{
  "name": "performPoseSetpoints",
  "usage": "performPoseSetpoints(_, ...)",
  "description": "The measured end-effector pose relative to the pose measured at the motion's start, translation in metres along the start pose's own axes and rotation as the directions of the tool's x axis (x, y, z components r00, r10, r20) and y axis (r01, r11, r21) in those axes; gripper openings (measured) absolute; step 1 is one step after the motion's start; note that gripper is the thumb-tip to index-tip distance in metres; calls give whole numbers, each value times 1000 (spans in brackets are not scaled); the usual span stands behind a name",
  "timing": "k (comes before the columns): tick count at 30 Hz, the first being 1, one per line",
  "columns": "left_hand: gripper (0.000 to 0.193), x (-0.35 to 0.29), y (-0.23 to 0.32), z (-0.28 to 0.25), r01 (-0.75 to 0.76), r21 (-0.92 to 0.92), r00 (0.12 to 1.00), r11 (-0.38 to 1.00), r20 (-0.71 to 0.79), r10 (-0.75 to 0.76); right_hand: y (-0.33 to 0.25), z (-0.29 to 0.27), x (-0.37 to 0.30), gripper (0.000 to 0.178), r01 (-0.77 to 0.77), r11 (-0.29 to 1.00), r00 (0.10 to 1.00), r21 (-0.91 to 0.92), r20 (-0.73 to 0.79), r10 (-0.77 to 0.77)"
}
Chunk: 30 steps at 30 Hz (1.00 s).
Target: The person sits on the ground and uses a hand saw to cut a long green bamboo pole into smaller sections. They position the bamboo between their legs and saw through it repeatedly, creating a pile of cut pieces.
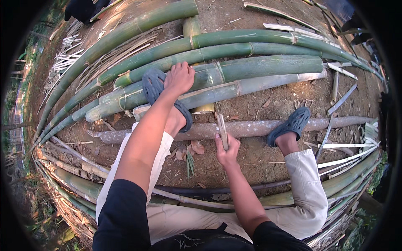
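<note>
My right hand (228,150) is closed round the wooden handle of a handsaw (222,125). Its thin blade, seen almost edge-on, runs away from me across the thick green bamboo pole (268,68). Further left, my left hand (180,78) presses on that pole with its fingers bent over it. Beside this hand, my left foot in a dark clog (154,85) is braced on the bamboo. A paler bamboo pole (259,85) lies along the near side of the thick one. How deep the blade sits in the bamboo I cannot tell.
More long green bamboo poles (155,52) lie beyond. A short bamboo piece (203,109) crosses beneath the poles. My right clog (291,125) rests by a brown log (247,127). Split strips (347,163) lie at the right, and more bamboo is stacked under my legs.
</note>
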<state>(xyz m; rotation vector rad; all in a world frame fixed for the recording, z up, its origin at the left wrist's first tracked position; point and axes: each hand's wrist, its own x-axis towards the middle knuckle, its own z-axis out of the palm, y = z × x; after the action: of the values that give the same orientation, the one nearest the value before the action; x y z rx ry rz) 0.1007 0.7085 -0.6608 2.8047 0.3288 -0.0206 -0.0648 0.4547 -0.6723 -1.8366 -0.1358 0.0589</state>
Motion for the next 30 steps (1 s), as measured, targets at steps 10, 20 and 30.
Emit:
performPoseSetpoints(10,81,-3,4,-11,-4,-88,964,996,264,27,17,12,29,16,77,997,997,31,-10,-77)
performPoseSetpoints(20,87,-3,7,6,-13,2,994,1000,108,12,35,18,24,15,114,992,993,57,-12,-114)
performPoseSetpoints(30,88,5,9,3,47,15,987,999,152,-49,40,13,23,18,68,992,997,104,25,-71)
